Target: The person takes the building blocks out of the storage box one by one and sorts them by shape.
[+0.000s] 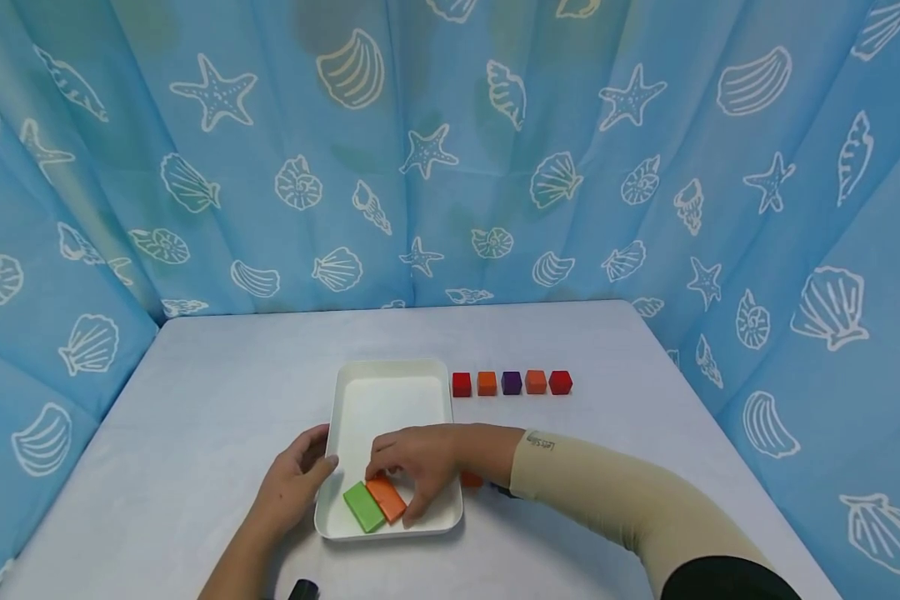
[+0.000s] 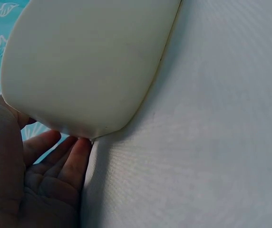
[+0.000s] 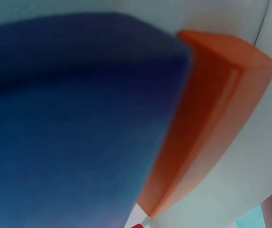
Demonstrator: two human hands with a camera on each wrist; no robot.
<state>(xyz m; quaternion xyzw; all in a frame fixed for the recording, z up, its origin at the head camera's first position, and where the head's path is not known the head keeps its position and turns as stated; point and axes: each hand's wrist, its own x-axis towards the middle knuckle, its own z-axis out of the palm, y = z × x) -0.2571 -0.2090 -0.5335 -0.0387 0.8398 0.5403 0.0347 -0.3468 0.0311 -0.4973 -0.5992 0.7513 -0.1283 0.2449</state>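
A white tray lies on the table. My left hand grips its left side, the thumb at the rim; in the left wrist view the fingers are curled in against the tray's outer wall. Inside the tray, my right hand pinches an orange block, thumb and fingers at opposite ends of it. A green block lies right beside it in the tray's near part. The right wrist view shows hardly any of that hand.
Right of the tray's far end runs a row of several small cubes: red, orange, purple and more. Under my right forearm another orange block partly shows. A blue block looms close in the right wrist view.
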